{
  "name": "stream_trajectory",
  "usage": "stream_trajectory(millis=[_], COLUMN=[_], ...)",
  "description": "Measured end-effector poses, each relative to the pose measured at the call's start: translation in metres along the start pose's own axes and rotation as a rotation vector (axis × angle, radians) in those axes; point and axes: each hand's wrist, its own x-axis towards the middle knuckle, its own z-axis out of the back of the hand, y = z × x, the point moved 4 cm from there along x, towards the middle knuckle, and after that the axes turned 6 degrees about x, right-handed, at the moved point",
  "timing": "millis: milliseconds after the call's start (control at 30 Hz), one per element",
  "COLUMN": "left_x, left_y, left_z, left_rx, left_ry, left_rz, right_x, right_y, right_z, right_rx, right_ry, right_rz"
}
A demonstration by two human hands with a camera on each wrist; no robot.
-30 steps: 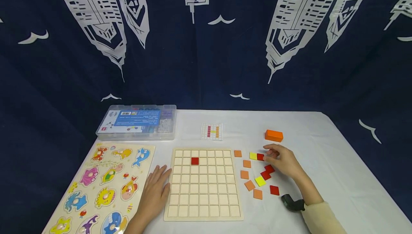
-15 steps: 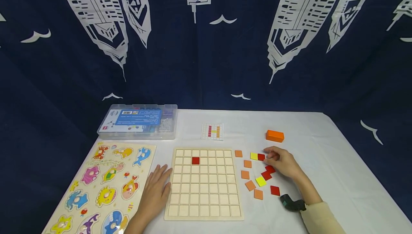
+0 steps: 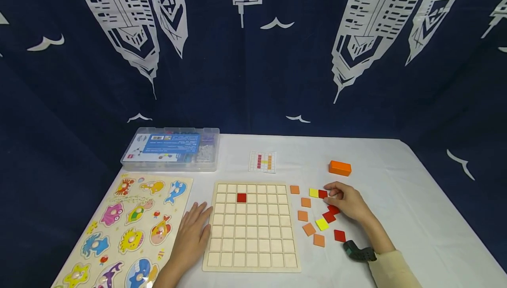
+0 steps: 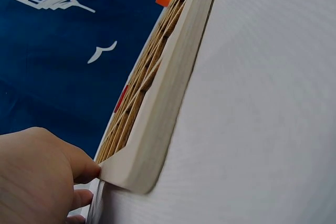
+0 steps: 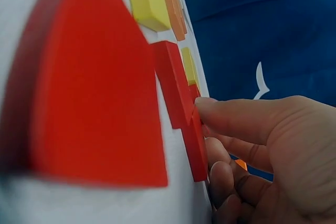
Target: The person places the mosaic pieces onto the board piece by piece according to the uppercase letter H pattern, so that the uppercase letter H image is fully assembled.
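Reaching with my right hand (image 3: 346, 198), I have my thumb and forefinger, a narrow gap between them, at a red tile (image 3: 322, 194) lying on the white worktop (image 3: 435, 217); my other fingers curl under, and I cannot tell whether the tile is pinched yet. My left hand (image 3: 192, 231) lies palm down, fingers fairly straight, its tips touching the near-left edge of a wooden grid board (image 3: 251, 232) that sits between my two hands. One seated red tile (image 3: 241, 198) fills the board's third column from my left hand's side, second row from the far edge. Just left of my right fingertips, a yellow tile (image 3: 314, 193) touches the tile they are at. Nearer me than those fingers lie two touching red tiles (image 3: 329, 216), a second yellow tile (image 3: 322, 224) and a lone red tile (image 3: 339, 235), with five orange tiles (image 3: 306, 202) scattered between them and the board. Beyond my right hand stands an orange block (image 3: 339, 168); past the board, between my hands, lies a pattern card (image 3: 262, 162). An animal puzzle (image 3: 170, 211) spreads left of my left hand, with a clear plastic box (image 3: 170, 149) farther off behind it.
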Motion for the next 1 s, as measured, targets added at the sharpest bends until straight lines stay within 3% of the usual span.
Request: stream_trajectory(millis=[1000], left_x=[-0.0004], left_y=[0.0012], left_z=[-0.0012], left_rx=[-0.001], left_ry=[-0.009], left_rz=[-0.001], right_x=[-0.0014], right_y=[0.0031], right_z=[0.0024], right_rx=[-0.015], right_ry=[-0.035], right_rz=[0.021])
